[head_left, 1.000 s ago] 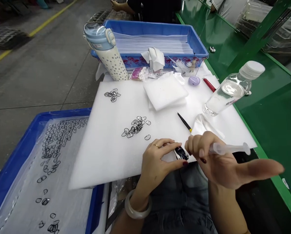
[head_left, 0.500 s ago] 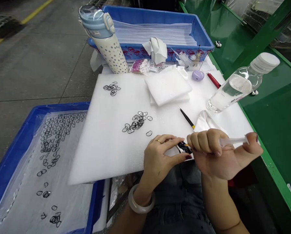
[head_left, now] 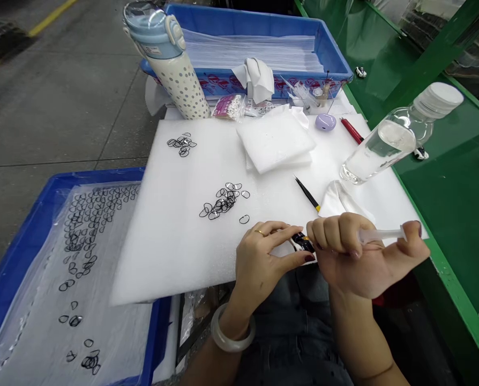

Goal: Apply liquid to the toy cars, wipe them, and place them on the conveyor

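Observation:
Between finger and thumb, my left hand (head_left: 261,257) pinches a small black and white toy car (head_left: 302,242) at the near edge of the white foam sheet (head_left: 171,236). My right hand (head_left: 358,252) is wrapped round a translucent syringe (head_left: 380,235), its thumb against the plunger end. The syringe's tip is hidden behind my right fingers, close to the car. Tweezers (head_left: 307,193) lie on the foam just beyond my hands. Thin black rings (head_left: 223,201) form a loose pile left of them, with another group (head_left: 182,143) farther back.
A clear bottle (head_left: 384,145) and a crumpled white cloth (head_left: 339,201) are at the right. Foam squares (head_left: 275,139) lie in the middle. A dotted flask (head_left: 179,80) stands before a blue bin (head_left: 255,21). More rings lie in a blue tray (head_left: 58,187) at the left.
The whole view has shifted slightly. Both hands keep the same hold on the car and the syringe.

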`<action>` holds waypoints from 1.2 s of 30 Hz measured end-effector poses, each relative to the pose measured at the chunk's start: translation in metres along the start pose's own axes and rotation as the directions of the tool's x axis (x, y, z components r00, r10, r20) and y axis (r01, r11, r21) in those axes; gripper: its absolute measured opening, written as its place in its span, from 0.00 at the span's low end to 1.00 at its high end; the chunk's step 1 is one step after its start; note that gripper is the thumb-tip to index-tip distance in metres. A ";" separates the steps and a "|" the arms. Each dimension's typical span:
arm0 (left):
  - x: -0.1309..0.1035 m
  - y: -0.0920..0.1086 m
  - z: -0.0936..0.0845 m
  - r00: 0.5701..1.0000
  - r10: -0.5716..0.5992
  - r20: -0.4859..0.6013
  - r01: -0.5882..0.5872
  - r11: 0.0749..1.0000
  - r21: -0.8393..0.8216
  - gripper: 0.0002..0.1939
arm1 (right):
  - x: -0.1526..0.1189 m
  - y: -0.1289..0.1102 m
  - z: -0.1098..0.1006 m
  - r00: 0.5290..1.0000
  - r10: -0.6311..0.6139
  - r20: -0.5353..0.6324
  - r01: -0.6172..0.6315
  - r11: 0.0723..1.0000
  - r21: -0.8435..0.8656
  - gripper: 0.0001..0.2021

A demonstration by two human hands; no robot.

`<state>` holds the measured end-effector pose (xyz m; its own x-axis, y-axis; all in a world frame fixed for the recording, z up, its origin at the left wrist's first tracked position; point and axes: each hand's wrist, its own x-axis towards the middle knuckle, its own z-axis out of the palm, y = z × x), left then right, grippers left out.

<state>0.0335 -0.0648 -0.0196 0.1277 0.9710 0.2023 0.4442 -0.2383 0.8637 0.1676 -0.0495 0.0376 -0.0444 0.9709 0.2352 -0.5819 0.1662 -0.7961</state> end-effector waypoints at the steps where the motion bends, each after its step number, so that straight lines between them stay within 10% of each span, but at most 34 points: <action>1: 0.000 0.000 0.000 1.000 0.000 0.002 0.000 1.000 0.003 0.20 | 0.000 0.000 0.000 1.000 -0.007 0.007 0.007 1.000 0.008 0.30; 36: 0.000 -0.002 0.001 0.998 0.061 -0.017 -0.060 0.997 0.052 0.18 | -0.005 -0.001 -0.003 0.996 -0.089 -0.021 0.087 0.993 -0.084 0.31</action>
<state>0.0333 -0.0644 -0.0214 0.1397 0.9547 0.2627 0.4809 -0.2973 0.8248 0.1713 -0.0539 0.0358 0.0244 0.9558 0.2931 -0.5136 0.2636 -0.8166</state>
